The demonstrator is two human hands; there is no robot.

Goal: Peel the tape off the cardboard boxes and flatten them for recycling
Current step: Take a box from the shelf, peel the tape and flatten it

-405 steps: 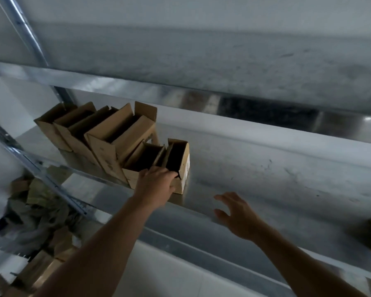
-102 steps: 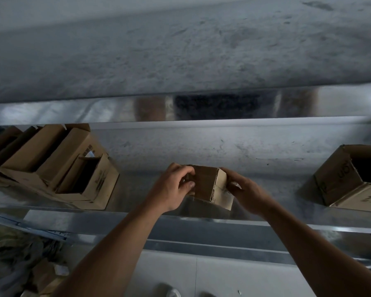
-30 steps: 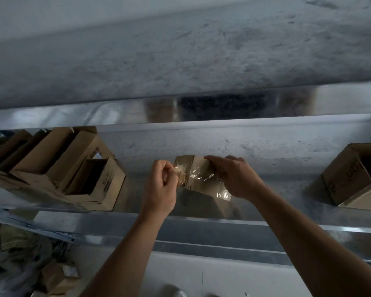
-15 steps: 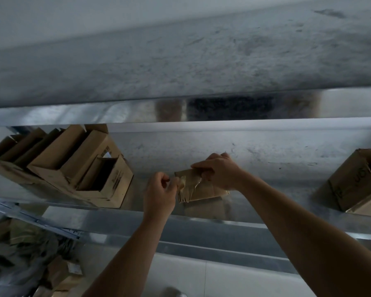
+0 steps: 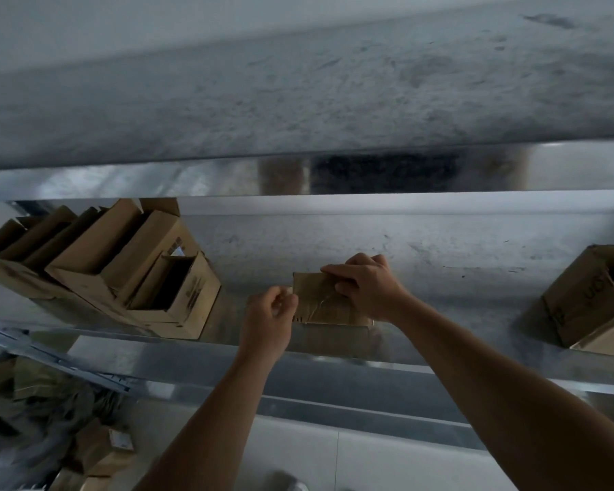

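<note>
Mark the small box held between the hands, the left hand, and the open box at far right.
small box (image 5: 316, 308), head view, its creased front face.
left hand (image 5: 268, 320), head view, back of the hand.
open box at far right (image 5: 578, 295), head view, its printed side wall.

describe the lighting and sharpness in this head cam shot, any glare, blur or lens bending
Head view: dim, flat light with low contrast; the left hand, right hand and small box are fairly sharp; the clear tape shows only as a faint glint; the upper shelf rail carries smeared reflections; the cardboard pile at lower left is blurred; the wide lens slightly bows the shelf edge.
</note>
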